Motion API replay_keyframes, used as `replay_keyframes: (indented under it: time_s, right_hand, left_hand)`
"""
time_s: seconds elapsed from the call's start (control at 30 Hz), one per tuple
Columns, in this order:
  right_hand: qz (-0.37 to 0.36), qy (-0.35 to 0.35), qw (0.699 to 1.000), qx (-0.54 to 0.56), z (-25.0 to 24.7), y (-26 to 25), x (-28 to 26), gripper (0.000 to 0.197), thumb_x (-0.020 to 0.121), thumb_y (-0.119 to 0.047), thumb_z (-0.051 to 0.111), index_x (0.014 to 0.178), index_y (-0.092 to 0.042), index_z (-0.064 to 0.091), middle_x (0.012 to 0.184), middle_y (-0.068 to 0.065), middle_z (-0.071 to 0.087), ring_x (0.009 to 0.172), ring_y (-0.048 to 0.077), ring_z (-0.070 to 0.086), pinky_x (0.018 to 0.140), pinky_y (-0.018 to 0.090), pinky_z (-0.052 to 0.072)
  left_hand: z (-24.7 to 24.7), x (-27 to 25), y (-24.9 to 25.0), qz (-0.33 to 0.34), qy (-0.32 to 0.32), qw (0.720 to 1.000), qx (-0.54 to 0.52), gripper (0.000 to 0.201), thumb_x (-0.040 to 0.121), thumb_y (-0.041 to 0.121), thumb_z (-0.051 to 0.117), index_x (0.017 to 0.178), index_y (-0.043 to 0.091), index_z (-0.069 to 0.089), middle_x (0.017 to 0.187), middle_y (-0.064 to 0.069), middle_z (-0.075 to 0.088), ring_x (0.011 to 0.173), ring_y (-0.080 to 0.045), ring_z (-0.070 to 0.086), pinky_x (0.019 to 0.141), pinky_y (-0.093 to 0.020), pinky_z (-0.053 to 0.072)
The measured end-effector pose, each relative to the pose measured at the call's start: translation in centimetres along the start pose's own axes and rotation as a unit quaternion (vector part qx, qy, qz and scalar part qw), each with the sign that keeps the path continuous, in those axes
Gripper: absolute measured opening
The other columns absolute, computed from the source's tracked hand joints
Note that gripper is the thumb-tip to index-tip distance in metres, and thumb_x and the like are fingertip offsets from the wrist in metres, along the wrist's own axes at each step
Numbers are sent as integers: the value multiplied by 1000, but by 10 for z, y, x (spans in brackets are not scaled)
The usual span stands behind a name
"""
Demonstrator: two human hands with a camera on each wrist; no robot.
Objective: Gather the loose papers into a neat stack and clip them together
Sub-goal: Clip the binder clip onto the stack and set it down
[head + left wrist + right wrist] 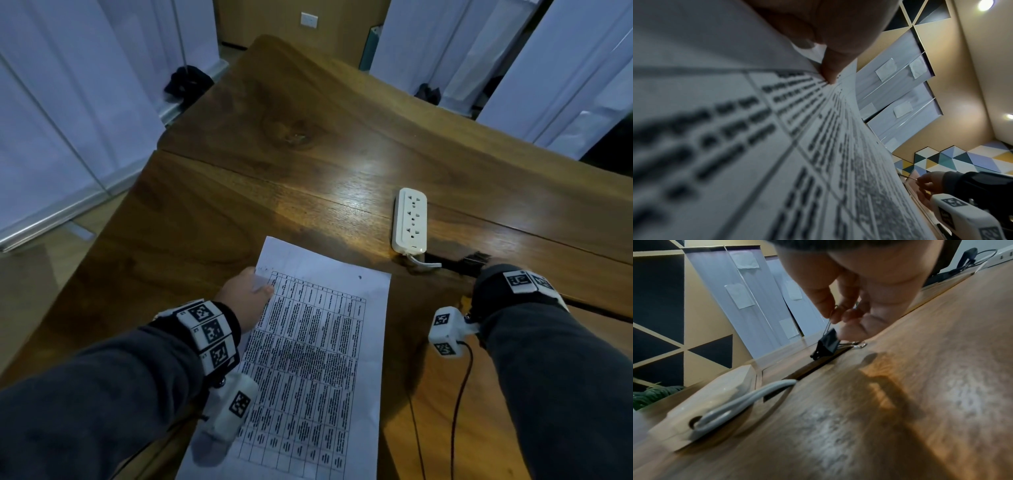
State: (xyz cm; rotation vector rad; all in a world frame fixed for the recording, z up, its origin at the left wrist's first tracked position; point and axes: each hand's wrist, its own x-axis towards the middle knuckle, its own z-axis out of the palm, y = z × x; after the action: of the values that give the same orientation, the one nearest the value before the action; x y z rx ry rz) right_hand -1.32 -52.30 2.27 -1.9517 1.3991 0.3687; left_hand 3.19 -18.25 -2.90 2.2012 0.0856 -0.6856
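A stack of white papers [318,346] printed with a table lies near the front of the wooden table [239,164]. My left hand [245,294] grips its far left corner, thumb on top; in the left wrist view the papers [777,146] fill the frame under my left hand [830,71]. A black binder clip [827,344] sits at a slot in the table, to the right of the papers. My right hand [840,316] pinches its upper wire handle. In the head view the clip [474,258] shows just beyond my right wrist band; the right hand itself is hidden there.
A white power strip [410,219] lies right of the papers' far end, its grey cable [748,394] running into the slot. Wires hang from my right wrist camera [447,330]. White panels [68,102] stand around the table's left and far sides.
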Motion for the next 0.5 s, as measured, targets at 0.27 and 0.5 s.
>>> replay_keyframes:
  time_s: [0.27,0.5]
  right_hand:
    - [-133,90,987,22,3,-22,-20,37,84,-37,46,108,-9,54,114,15,59,104,31,55,82,35,50]
    - [-265,-136,928,223,29,-56,-121,25,77,11,59,73,-13,53,85,14,59,78,28,58,82,41,50]
  left_hand:
    - [-7,-4,4,-4,-24,999,-21,31,92,18,48,120,5,49,117,-14,60,106,-30,56,92,-37,46]
    - [-19,-36,11,45,-25,997,-58,21,91,24,50,82,5,51,75,-10,57,73,-24,56,79,-40,48]
